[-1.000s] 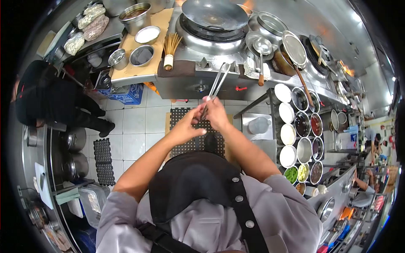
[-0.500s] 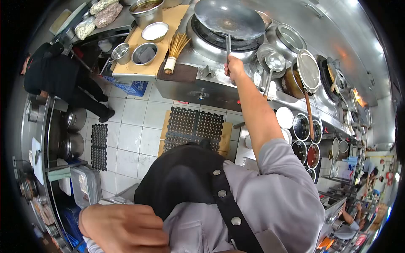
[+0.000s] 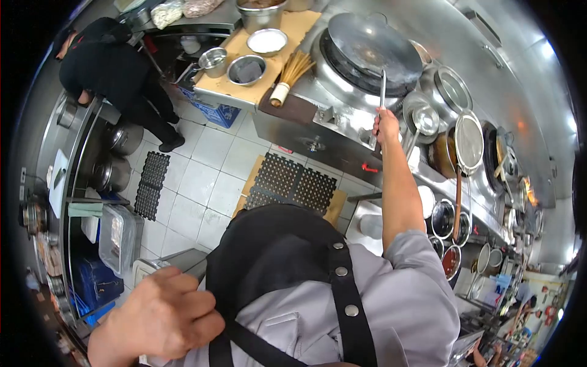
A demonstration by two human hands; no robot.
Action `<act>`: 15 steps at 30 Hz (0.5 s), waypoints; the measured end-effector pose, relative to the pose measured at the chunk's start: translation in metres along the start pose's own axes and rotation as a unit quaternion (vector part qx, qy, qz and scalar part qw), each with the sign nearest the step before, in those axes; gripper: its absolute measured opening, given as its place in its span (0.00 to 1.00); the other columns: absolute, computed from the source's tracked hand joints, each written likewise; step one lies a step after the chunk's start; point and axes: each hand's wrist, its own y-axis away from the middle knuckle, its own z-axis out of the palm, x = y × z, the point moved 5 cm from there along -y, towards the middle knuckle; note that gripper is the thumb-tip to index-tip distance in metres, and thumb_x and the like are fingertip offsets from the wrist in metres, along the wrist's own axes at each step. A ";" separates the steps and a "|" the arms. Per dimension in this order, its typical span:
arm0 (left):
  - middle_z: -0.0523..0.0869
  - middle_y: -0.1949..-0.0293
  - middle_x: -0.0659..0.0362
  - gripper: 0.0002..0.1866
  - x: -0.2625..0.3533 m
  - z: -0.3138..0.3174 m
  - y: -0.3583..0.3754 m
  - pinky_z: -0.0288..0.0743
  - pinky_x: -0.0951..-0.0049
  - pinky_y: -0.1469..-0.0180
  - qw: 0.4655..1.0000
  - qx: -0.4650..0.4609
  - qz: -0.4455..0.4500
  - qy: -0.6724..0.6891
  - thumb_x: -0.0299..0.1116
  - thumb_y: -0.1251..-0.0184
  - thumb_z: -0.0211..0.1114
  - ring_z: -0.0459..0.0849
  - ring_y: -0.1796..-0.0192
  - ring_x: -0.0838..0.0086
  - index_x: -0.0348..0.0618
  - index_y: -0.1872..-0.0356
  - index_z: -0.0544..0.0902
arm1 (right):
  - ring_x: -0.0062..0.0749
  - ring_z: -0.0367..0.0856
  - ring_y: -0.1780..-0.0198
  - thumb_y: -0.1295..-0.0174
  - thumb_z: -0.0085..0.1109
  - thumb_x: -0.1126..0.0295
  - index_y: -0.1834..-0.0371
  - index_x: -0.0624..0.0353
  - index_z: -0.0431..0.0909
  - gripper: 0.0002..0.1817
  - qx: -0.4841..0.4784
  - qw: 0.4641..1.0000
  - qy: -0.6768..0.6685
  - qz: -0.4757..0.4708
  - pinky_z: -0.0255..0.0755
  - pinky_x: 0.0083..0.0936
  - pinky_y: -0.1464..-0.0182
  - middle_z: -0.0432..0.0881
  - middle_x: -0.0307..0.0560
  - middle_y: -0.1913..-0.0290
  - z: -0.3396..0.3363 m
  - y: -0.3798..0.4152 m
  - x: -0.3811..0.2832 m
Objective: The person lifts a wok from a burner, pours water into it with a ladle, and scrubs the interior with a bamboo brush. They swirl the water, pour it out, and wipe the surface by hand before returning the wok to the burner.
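Observation:
My right hand (image 3: pixel 386 125) grips the long handle of a dark metal wok (image 3: pixel 373 52), which rests tilted over a round burner (image 3: pixel 330 67). Some haze shows on the wok's inner surface. At the lower left, my left hand (image 3: pixel 168 315) is held near my body with its fingers curled in, and its palm is hidden. Left of the burner, a bundled bamboo brush (image 3: pixel 292 78) lies on a dark cloth (image 3: pixel 287 110). A metal ladle (image 3: pixel 425 120) sits in a bowl right of the wok handle.
Metal bowls, including one of white contents (image 3: pixel 267 41), stand on a tan board (image 3: pixel 229 92). A strainer (image 3: pixel 469 142) and sauce pots (image 3: pixel 443 218) are at the right. A person in black (image 3: pixel 110 67) bends over a counter at the left. Black mats (image 3: pixel 293 183) lie on the floor.
The view has turned, so the counter and wok appear further right. My left hand has risen and its knuckles face the camera more. My right hand keeps its grip on the wok handle.

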 end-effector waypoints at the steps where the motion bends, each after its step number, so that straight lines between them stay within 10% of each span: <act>1: 0.63 0.83 0.66 0.09 -0.001 0.000 -0.001 0.61 0.70 0.78 0.999 -0.008 0.006 -0.040 0.38 0.67 0.61 0.69 0.79 0.73 0.49 0.86 0.71 | 0.21 0.60 0.85 0.29 0.50 0.58 0.59 0.53 0.75 0.11 0.010 1.000 0.018 0.008 0.54 0.23 0.85 0.65 0.34 0.82 0.003 -0.002 -0.001; 11: 0.63 0.82 0.65 0.14 -0.042 0.027 0.005 0.62 0.71 0.79 0.988 0.045 0.146 0.037 0.35 0.62 0.67 0.70 0.79 0.72 0.46 0.86 0.68 | 0.24 0.61 0.87 0.32 0.50 0.60 0.61 0.55 0.74 0.11 0.081 0.992 0.092 -0.027 0.56 0.26 0.86 0.66 0.37 0.83 0.036 0.004 0.001; 15: 0.73 0.77 0.61 0.15 -0.084 0.049 0.013 0.67 0.67 0.74 0.906 -0.061 0.218 0.356 0.37 0.50 0.76 0.75 0.76 0.65 0.40 0.73 0.78 | 0.23 0.61 0.87 0.31 0.50 0.60 0.60 0.57 0.74 0.11 0.090 0.986 0.138 -0.034 0.57 0.26 0.85 0.66 0.38 0.83 0.033 -0.005 0.003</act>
